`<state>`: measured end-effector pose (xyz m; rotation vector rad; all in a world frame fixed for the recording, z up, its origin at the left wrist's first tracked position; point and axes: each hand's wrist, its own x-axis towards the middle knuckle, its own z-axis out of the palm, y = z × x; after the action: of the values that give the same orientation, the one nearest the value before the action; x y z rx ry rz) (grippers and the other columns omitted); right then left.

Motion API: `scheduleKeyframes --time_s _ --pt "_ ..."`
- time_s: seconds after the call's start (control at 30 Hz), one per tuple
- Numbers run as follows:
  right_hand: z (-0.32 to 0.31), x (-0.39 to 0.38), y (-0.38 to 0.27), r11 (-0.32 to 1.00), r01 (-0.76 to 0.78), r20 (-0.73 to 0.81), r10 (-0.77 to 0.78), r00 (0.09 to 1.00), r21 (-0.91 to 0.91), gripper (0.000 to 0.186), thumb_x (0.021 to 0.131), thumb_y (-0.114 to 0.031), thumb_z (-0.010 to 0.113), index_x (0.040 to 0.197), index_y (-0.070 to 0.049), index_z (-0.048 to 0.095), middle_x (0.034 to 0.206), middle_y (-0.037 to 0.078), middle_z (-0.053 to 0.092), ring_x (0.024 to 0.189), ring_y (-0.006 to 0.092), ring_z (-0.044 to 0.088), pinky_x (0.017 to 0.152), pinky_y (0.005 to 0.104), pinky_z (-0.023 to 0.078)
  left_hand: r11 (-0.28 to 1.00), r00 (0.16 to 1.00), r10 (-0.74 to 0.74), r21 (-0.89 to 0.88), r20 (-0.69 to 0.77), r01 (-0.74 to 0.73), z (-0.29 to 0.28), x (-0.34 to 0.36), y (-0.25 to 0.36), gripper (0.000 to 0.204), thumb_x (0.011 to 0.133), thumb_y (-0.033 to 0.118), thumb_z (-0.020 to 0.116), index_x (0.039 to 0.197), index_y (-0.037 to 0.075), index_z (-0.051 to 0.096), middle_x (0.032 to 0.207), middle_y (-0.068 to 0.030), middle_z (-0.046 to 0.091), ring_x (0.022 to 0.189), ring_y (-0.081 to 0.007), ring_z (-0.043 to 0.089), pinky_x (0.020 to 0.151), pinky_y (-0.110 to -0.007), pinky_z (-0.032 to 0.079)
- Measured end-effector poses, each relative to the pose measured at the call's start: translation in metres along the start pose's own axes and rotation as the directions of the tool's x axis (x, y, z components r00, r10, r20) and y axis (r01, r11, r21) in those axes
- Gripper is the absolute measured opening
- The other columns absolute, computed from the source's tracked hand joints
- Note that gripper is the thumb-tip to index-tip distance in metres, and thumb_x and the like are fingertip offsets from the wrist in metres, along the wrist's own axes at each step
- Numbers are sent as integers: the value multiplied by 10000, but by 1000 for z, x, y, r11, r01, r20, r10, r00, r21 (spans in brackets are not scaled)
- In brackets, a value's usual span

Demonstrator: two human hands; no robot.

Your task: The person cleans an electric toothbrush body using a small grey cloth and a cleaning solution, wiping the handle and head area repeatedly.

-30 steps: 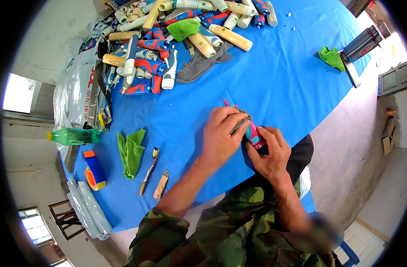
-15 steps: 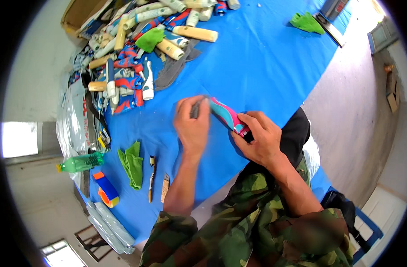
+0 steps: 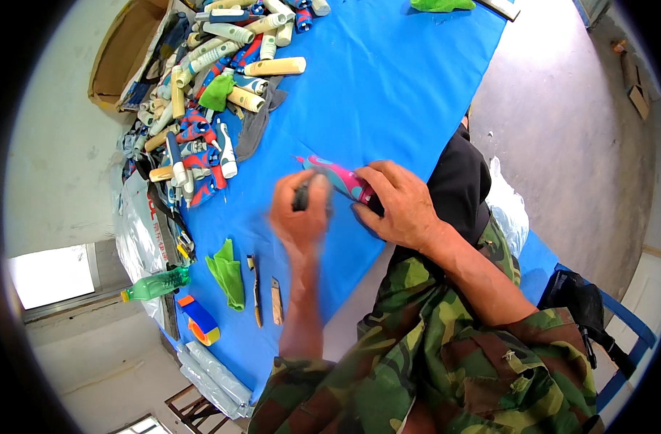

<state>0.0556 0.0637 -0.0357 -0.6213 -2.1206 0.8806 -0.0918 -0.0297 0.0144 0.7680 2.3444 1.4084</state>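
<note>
A pink and teal electric toothbrush handle (image 3: 345, 178) slants over the blue table cover, its thin metal-tipped end pointing up and left. My right hand (image 3: 399, 201) grips its lower end between thumb and fingers. Bunched in my closed left hand (image 3: 301, 210) is a dark grey cloth (image 3: 301, 197), pressed near the handle's side; motion blurs this hand. Left of my left forearm lie an old toothbrush (image 3: 255, 293), a flat wooden-looking piece (image 3: 277, 301) and a crumpled green cloth (image 3: 227, 275).
A heap of toothbrush handles (image 3: 200, 69) spreads over the far left, beside an open cardboard box (image 3: 124, 54). A green bottle (image 3: 157, 284), a tape roll (image 3: 200, 322) and silvery packets (image 3: 213, 380) lie along the left edge. Another green cloth (image 3: 442, 4) sits at the far edge.
The whole view has shifted. My left hand with the grey cloth has moved down beside the handle, and the handle's thin tip now shows. My right hand keeps its grip.
</note>
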Motion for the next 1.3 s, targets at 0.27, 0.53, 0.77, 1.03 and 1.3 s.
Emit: scheduleKeyframes --time_s 0.27,0.53,0.77,1.03,1.3 --pt "5 -1 4 997 6 -16 -5 1000 72 417 778 -101 785 1168 -37 651 1126 143 621 937 355 649 791 439 546 788 815 577 222 57 -574 25 -34 -17 203 853 -16 789 1040 28 726 1019 -120 729 894 -262 711 779 -364 568" --pt "4 2 5 995 0 -37 3 999 96 366 770 -72 780 1113 -25 661 1077 132 608 898 336 644 746 435 541 828 855 519 252 -6 -501 31 -17 -12 129 902 22 778 1013 22 712 953 -113 704 825 -235 674 744 -342 549" --pt "4 3 8 994 32 -71 -24 997 106 347 751 -50 774 1076 -33 656 1048 121 605 858 331 639 717 434 534 835 866 499 282 -32 -472 30 6 -13 88 953 86 737 997 16 709 889 -103 674 757 -207 623 679 -347 512" --pt "4 3 8 991 63 -103 -51 993 114 372 723 -44 792 1064 -31 643 1045 120 606 858 328 640 712 432 535 809 833 540 344 -119 -476 28 21 -29 117 968 112 722 1014 4 709 898 -108 680 765 -208 630 681 -359 515" --pt "5 2 5 991 63 -109 -50 993 120 383 710 -38 812 1051 -31 638 1042 116 611 859 324 640 698 432 531 725 750 646 421 -143 -545 27 28 -40 98 965 76 701 1009 -11 696 926 -160 688 811 -291 663 706 -401 532"
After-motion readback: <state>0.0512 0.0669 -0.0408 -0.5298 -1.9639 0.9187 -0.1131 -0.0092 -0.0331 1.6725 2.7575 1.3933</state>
